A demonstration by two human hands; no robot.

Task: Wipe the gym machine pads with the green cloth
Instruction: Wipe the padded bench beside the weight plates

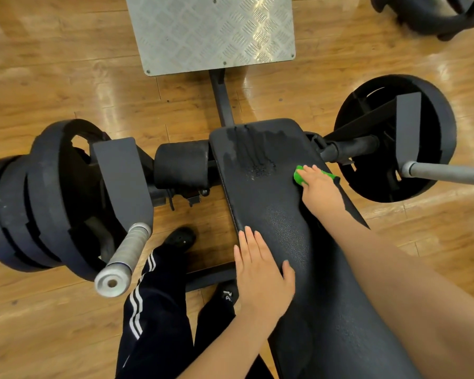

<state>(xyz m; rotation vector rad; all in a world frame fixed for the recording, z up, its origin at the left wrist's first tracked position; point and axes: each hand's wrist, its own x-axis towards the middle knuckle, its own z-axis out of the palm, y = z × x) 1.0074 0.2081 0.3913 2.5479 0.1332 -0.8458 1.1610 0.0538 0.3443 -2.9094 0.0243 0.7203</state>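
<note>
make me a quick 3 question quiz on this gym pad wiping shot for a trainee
1. True or false: the left hand holds the green cloth.
2. Where on the long black pad does the wet patch lie? A) at the far end, towards the metal footplate B) under the left hand C) on the round roller pad
3. Fill in: the right hand presses the cloth near the pad's ____ edge.

Key
1. False: the left hand lies flat on the pad, and the cloth is under the right hand.
2. A
3. right
</note>
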